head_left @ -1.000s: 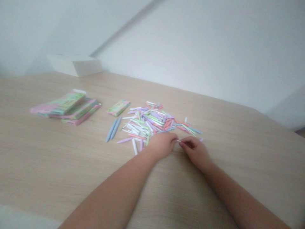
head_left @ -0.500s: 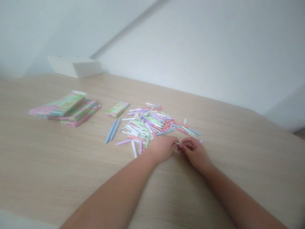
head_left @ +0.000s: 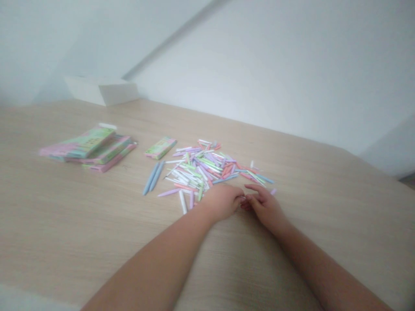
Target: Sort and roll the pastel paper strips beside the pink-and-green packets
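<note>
Stacked pastel boxes [head_left: 94, 144] left, inward of the tabletop [head_left: 65, 224]'s far edge | two blue barrels [head_left: 157, 176] | heaped pen parts [head_left: 207, 166] mid-tabletop | left hand [head_left: 223, 201] curled, right hand [head_left: 264, 205] just beside, forefinger raised; whether either grips anything, cannot tell

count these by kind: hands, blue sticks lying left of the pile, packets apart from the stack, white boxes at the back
Hands: 2 (left hand and right hand)
Blue sticks left of the pile: 2
Packet apart from the stack: 1
White box at the back: 1
Total: 6
</note>
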Tool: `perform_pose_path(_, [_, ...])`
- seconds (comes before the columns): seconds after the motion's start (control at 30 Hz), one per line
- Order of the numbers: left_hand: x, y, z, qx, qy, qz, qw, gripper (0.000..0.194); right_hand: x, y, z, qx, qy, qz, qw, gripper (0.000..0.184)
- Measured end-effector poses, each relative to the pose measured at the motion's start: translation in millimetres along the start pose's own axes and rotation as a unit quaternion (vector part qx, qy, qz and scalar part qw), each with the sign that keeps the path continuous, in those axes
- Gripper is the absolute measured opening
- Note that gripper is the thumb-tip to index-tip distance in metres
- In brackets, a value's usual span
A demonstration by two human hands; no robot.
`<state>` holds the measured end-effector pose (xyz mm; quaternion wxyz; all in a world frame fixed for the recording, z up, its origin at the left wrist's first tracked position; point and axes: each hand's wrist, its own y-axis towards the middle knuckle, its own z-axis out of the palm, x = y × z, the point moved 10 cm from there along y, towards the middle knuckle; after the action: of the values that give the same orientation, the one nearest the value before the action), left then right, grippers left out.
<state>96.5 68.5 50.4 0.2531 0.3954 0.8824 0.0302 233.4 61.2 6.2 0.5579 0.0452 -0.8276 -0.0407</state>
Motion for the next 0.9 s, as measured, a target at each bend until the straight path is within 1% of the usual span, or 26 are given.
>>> perform_pose_path(0.2, [-5,1,-1.6,0.008,0.009,0.019,1.0,0.029,4,0,-1,-0.004,-0.023,0.004,1.0,0.052])
perform_pose_path(0.47, [-1,0,0.4,0.0,0.008,-0.008,1.0,0.029,6,-2,1,0.003,-0.067,-0.007,0.998,0.047])
perform_pose_path(0.63, [1,0,3.4,0.002,0.009,-0.004,1.0,0.031,8,-1,0,0.001,-0.068,-0.028,0.997,0.045])
perform_pose_path(0.8, [13,-2,6.2,-0.008,-0.011,-0.048,0.999,0.035,9,-1,-1,-0.008,-0.05,-0.033,0.998,0.046])
perform_pose_path(0.9, [17,-2,6.1,-0.013,-0.016,-0.072,0.997,0.031,7,0,-1,-0.015,-0.032,-0.03,0.999,0.045])
